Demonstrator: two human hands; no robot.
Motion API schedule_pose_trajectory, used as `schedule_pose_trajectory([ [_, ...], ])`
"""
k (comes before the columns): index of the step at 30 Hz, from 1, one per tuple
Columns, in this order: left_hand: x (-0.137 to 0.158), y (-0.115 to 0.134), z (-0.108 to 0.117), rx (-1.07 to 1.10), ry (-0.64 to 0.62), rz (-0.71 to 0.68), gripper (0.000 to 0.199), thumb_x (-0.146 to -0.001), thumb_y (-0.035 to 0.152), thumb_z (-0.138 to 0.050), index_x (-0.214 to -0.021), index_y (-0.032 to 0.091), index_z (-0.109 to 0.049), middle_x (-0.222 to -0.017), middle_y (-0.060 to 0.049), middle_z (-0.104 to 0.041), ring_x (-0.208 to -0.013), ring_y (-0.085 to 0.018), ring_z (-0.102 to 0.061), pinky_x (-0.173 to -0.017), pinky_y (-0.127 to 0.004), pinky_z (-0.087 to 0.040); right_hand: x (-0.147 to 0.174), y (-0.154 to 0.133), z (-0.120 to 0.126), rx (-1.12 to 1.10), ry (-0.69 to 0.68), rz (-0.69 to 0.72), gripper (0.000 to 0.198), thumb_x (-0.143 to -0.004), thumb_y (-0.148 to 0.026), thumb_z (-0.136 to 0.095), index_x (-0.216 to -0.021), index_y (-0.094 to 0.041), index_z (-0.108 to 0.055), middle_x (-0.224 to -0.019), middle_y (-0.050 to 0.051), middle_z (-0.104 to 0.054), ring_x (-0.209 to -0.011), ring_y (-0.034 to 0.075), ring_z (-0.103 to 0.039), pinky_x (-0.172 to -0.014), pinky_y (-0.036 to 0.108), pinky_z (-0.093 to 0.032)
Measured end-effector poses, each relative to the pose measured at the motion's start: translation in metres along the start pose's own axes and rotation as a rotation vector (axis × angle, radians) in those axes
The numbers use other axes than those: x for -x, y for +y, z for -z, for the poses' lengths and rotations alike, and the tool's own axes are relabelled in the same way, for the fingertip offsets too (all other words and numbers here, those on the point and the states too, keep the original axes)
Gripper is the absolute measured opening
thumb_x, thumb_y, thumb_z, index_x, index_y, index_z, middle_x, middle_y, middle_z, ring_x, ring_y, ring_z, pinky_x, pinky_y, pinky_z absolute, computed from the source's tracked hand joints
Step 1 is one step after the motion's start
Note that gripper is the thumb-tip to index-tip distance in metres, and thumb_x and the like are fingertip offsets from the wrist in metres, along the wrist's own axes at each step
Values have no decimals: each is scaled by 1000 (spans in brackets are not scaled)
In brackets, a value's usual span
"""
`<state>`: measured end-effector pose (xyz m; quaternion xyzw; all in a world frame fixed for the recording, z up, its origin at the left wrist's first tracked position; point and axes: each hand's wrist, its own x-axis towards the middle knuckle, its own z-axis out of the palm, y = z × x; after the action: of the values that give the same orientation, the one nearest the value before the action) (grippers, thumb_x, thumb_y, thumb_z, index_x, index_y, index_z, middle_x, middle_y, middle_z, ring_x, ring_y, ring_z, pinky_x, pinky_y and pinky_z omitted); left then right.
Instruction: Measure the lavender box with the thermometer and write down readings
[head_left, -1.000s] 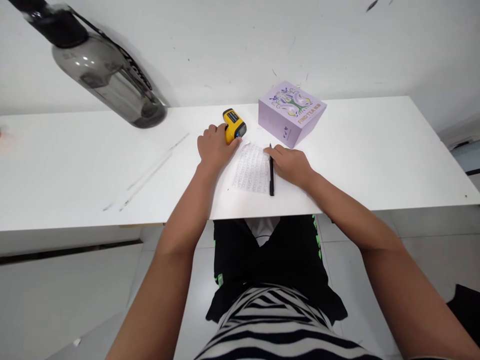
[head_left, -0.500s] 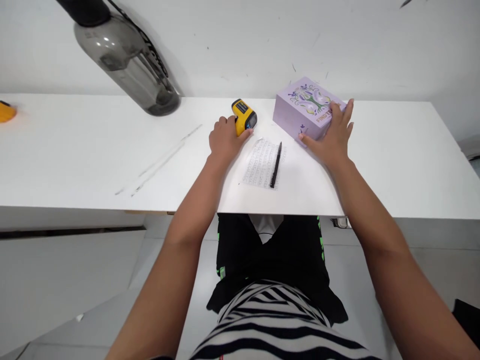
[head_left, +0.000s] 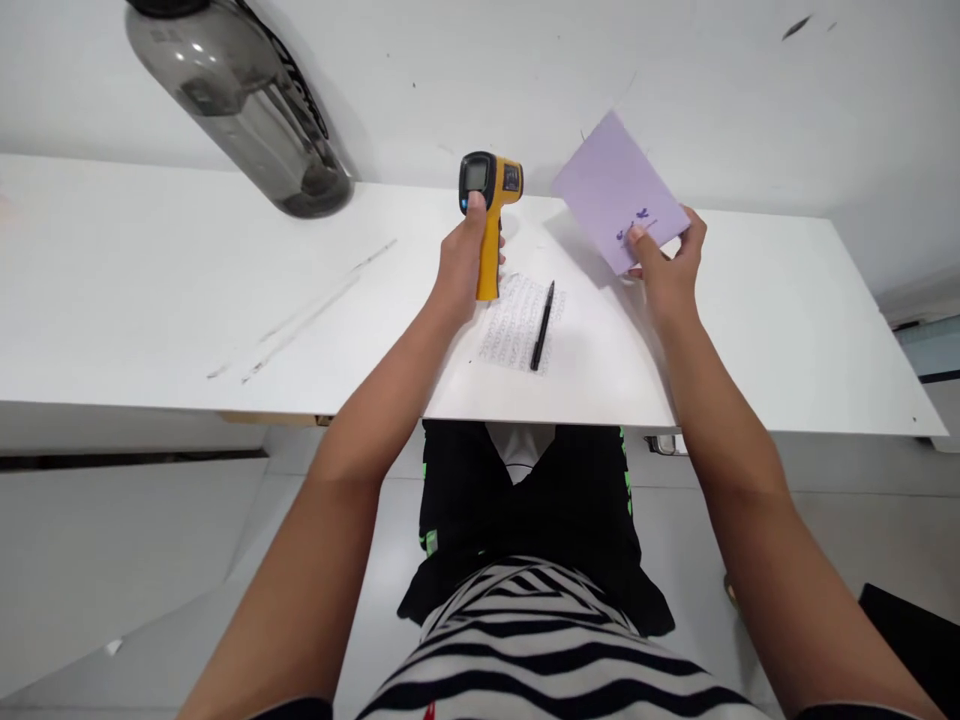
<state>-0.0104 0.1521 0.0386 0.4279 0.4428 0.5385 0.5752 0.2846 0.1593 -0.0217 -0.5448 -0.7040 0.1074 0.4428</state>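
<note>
My left hand (head_left: 463,250) is wrapped round the handle of a yellow and black infrared thermometer (head_left: 489,225), held upright with its small screen towards me and my thumb just below the screen. In my right hand (head_left: 667,265) is a lilac cardboard box (head_left: 611,190), gripped by its lower right corner and tilted so a plain side with small purple prints faces me. Between the hands, a black pen (head_left: 543,325) lies across the right part of a thin sheet with rows of small marks (head_left: 510,325) on the white table.
A large grey see-through bottle (head_left: 247,110) stands at the back left against the white wall (head_left: 465,60). Dark scuff lines (head_left: 315,310) run across the left of the table (head_left: 135,290). The table's front edge is close to my lap.
My left hand has raised the thermometer from the table and turned it upright. My right hand has tipped the box up, so its patterned top no longer shows. The view has shifted slightly.
</note>
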Motion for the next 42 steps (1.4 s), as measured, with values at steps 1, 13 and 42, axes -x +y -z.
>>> schedule_pose_trajectory([
  [1,2,-1,-3,55,-13,12,47,-89,69,-62,-86,22,-62,-86,-4,-66,-73,-15,-67,-58,-28,-52,0,-2,-1,-34,13,-25,69,-96,-74,-38,-154,-36,-33,-151,18,-46,-130,34,-58,-87,52,-57],
  [13,20,-3,-19,269,-235,189,26,-92,34,-72,-113,20,-64,-93,1,-69,-78,-10,-72,-72,-23,-60,7,-74,-14,-515,-58,-253,77,-94,-82,-25,-142,-29,-53,-136,15,-63,-121,31,-65,-87,48,-61],
  [42,29,0,-18,419,-379,381,26,-95,26,-68,-121,22,-61,-74,6,-65,-67,-9,-71,-70,-22,-61,19,-102,-8,-1161,-29,-566,52,-68,-65,-82,-107,-35,-64,-124,0,-68,-128,31,-63,-96,48,-65],
])
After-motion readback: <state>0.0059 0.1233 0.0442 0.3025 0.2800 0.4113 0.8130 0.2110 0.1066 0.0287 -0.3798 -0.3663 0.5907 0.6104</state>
